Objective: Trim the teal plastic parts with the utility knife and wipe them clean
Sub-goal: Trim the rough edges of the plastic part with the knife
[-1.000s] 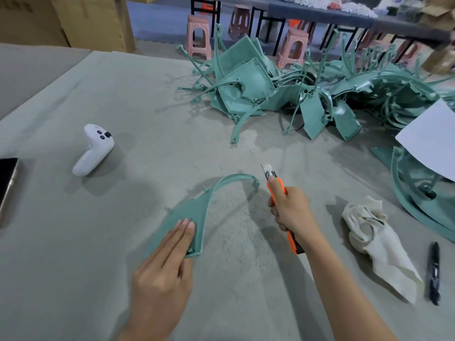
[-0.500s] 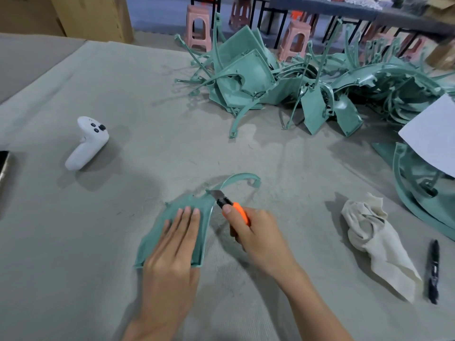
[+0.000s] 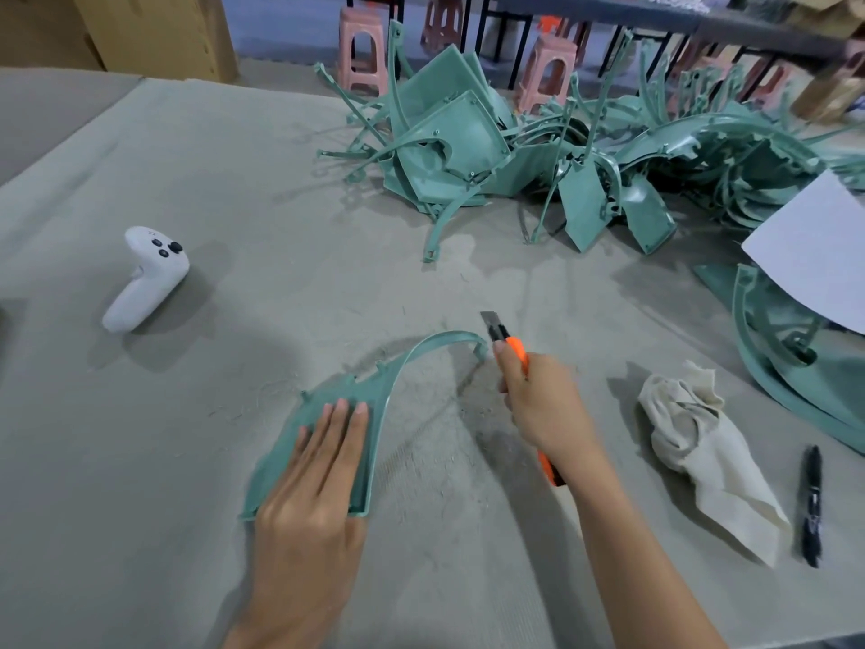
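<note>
Left hand (image 3: 313, 498): laid flat on the part (image 3: 281, 466), fingers straight and pressed together, so that the wide plate end is held down against the table (image 3: 187, 437).
Right hand (image 3: 543, 409): curled round the knife (image 3: 517, 351) just right of the part; the forefinger is stretched along the top of the orange handle.
Knife: held with the blade (image 3: 491, 320) extended and aimed away from the person, just past the part's far tip; no contact between blade and part can be made out.
Part: teal, lying near the front middle of the table; a flat plate is seen under the left hand, and a thin curved arm rises from it and bends over to the right.
Shavings (image 3: 468, 414): fine scraps are scattered on the cloth right of the part, under the arc.
Rag (image 3: 692, 442): a crumpled off-white cloth is seen well right of the part, beyond the right hand.
Pen (image 3: 812, 503): black, lying further right of the part, just beside the rag.
Pile (image 3: 515, 156): many teal parts are heaped well behind the part, trailing off to the right.
Paper (image 3: 819, 255): a white sheet is laid over more teal pieces far right of the part.
Controller (image 3: 147, 278): white, set down well to the left of the part and behind it.
Stools (image 3: 362, 49): pink ones are seen beyond the pile, off the table.
</note>
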### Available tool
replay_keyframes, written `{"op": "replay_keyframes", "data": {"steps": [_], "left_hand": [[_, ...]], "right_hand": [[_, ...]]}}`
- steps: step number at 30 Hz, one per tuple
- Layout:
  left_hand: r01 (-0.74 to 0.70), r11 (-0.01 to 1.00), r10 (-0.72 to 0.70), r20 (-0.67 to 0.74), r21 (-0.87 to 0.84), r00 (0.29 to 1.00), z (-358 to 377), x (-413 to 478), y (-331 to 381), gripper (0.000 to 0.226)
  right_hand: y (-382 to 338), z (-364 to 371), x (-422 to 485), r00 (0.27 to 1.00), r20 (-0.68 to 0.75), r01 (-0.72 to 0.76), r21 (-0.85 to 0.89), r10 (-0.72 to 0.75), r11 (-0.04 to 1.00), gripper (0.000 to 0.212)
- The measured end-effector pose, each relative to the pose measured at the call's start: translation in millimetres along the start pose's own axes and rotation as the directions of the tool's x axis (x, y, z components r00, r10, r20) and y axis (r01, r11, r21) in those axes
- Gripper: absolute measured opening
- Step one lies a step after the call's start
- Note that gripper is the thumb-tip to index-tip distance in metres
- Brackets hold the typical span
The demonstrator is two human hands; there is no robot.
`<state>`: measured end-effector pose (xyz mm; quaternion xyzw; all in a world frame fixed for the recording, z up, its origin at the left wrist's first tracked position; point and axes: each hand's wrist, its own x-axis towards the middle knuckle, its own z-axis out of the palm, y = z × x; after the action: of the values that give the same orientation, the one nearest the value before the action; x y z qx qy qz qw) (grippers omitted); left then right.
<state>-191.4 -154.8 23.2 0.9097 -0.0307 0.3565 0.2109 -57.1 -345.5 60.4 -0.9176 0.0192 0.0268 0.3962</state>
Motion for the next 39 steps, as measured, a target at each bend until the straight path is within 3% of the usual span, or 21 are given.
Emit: {"op": "replay_keyframes", "data": {"steps": [4,7,11,14,19,22,24,27,31,34,36,39], "left_hand": [[0.07,0.995,-0.076,-0.096,-0.066,0.992,-3.3,7.9,-0.1,0.055],[0.125,0.988,-0.141,-0.191,-0.092,0.971,-4.8,14.4,6.3,0.048],[0.129,0.989,-0.144,-0.233,-0.078,0.962,-5.4,17.1,11.2,0.034],[0.11,0.989,-0.132,-0.266,-0.096,0.955,-7.5,18.3,11.8,0.031],[0.074,0.993,-0.098,-0.267,-0.097,0.959,-13.2,8.7,10.8,0.037],[0.11,0.993,-0.121,-0.319,-0.052,0.94,-18.4,8.9,11.4,0.026],[0.16,0.986,-0.165,-0.339,-0.043,0.926,-24.7,15.9,15.1,0.028],[0.23,0.97,-0.243,-0.229,-0.081,0.943,-28.6,25.1,18.5,0.043],[0.307,0.948,-0.315,-0.121,-0.083,0.941,-25.3,37.3,24.4,0.042],[0.304,0.946,-0.316,-0.112,-0.11,0.942,-19.9,49.9,27.0,0.028],[0.301,0.945,-0.315,-0.1,-0.13,0.944,-14.6,54.6,24.7,0.014],[0.385,0.886,-0.413,-0.061,-0.257,0.909,-10.3,56.2,21.0,0.022]], "right_hand": [[-31.9,15.2,-40.6,0.961,0.14,0.226,0.1,-0.239,0.969,0.038],[-44.7,16.5,-56.4,0.911,0.182,0.347,0.149,-0.371,0.926,0.041],[-54.1,8.4,-63.0,0.867,0.227,0.41,0.178,-0.443,0.894,0.048],[-53.5,4.4,-50.8,0.909,0.161,0.362,0.15,-0.384,0.92,0.045],[-31.9,-0.9,-11.8,0.987,0.027,0.154,0.073,-0.156,0.985,0.052],[-8.8,-6.4,9.2,1.0,-0.005,-0.03,-0.002,0.03,1.0,0.054],[1.6,-11.1,13.1,0.997,-0.04,-0.072,-0.009,0.071,0.997,0.055],[-2.3,-16.1,2.3,0.993,-0.108,0.041,-0.002,-0.041,0.999,0.053],[-28.7,-16.7,-28.3,0.963,-0.063,0.268,0.088,-0.263,0.959,0.062],[-43.6,-15.1,-48.8,0.907,-0.013,0.42,0.118,-0.421,0.9,0.05],[-48.2,-14.0,-56.5,0.882,0.035,0.468,0.071,-0.471,0.881,0.042],[-46.8,-13.0,-59.1,0.868,0.054,0.494,0.001,-0.493,0.87,0.037]]}}
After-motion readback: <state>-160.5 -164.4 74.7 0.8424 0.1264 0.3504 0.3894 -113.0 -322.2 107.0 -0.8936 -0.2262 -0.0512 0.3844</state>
